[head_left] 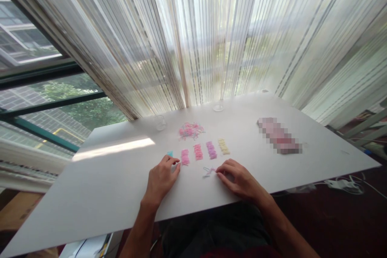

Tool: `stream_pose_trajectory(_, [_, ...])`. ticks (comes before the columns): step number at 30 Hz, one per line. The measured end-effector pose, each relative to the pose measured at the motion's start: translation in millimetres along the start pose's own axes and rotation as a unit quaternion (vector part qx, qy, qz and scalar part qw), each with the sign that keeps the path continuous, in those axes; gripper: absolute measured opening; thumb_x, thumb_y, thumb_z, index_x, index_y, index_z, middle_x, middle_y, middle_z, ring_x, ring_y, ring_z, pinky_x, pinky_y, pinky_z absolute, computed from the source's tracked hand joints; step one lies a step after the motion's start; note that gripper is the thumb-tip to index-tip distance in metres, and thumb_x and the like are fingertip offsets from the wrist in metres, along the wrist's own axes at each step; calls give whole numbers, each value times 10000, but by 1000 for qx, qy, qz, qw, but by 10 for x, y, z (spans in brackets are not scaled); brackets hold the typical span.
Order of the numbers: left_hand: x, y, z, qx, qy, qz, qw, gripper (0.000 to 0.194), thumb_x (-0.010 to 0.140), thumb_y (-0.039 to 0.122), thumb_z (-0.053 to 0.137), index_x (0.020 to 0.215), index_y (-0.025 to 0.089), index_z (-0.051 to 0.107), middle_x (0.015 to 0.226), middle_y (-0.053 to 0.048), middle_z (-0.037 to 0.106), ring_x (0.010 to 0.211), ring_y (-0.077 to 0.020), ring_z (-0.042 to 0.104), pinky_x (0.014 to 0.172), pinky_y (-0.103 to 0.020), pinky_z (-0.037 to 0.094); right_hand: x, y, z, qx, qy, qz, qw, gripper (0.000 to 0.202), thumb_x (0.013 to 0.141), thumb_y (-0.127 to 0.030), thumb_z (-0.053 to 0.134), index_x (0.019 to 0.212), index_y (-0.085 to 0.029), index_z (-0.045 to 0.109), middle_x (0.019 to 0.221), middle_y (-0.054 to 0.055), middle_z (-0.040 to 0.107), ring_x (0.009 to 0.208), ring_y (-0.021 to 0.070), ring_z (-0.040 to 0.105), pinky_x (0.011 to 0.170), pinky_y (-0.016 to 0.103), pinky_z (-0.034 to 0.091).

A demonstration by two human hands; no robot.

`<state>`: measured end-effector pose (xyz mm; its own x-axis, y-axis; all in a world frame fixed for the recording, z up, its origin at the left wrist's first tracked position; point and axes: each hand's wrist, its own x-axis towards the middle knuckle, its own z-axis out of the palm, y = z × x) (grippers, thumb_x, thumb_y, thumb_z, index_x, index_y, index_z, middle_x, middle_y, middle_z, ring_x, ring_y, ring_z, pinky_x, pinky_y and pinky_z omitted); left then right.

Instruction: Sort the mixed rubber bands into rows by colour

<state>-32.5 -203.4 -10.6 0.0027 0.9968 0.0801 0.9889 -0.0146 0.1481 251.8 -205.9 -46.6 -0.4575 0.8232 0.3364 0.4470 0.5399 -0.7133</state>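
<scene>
My left hand [162, 177] rests on the table with curled fingers, its thumb and index tips close together. Any small piece between them cannot be made out. It partly covers a blue group of small pieces [170, 154] and sits just left of a pink group [185, 157]. My right hand [237, 177] pinches the end of a thin pale purple piece [212, 170], which looks like a small clip. Touching or close to it lie a few loose pale pieces [206, 175]. Neat red-pink [198, 152], purple [211, 150] and yellow [224, 146] groups stand beyond the hands.
A loose mixed pile, mostly pink [191, 130], lies farther back on the white table [121, 193]. Two clear glass-like items, left [161, 123] and right [218, 107], stand near the curtain [205, 48]. A blurred-out pinkish object [278, 135] lies at right.
</scene>
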Motion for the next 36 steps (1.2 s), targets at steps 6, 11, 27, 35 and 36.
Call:
stream_pose_trajectory(6, [8, 66, 31, 2, -4, 7, 1000, 174, 958, 309, 610, 1089, 280, 721, 1077, -2, 696, 827, -174, 706, 662, -259, 470, -1, -4, -10, -3, -4, 0, 1000, 125, 960, -205, 560, 955, -206, 685, 887, 63, 664, 843, 211, 613, 784, 357, 513])
stream_pose_trajectory(11, [-2, 86, 29, 6, -4, 16, 1000, 157, 961, 304, 612, 1075, 287, 718, 1073, 11, 697, 826, -172, 707, 659, -257, 461, -2, -4, -12, -3, 1, -2, 1000, 120, 960, -202, 564, 956, -211, 684, 880, 61, 664, 834, 208, 614, 778, 355, 520])
stream_pose_trajectory(27, [-19, 59, 93, 18, 21, 55, 998, 128, 953, 270, 597, 1013, 249, 708, 1018, 3, 694, 769, -157, 687, 642, -246, 455, 2, -13, -12, -4, 0, -4, 1000, 121, 956, -198, 562, 946, -209, 682, 871, 60, 659, 825, 207, 614, 775, 351, 521])
stream_pose_trajectory(35, [9, -29, 120, 39, 82, 133, 987, 180, 964, 257, 530, 1001, 237, 706, 987, -22, 697, 699, -137, 647, 641, -238, 465, 5, -7, -6, -6, 3, -8, 1000, 120, 958, -205, 567, 942, -213, 686, 873, 59, 663, 831, 209, 615, 774, 349, 526])
stream_pose_trajectory(36, [22, -31, 113, 40, 81, 143, 986, 186, 969, 256, 521, 1000, 235, 703, 987, -25, 698, 700, -136, 643, 646, -238, 465, 4, -4, -4, -6, 3, -9, 1000, 119, 959, -205, 568, 944, -213, 686, 875, 59, 664, 830, 208, 614, 774, 348, 526])
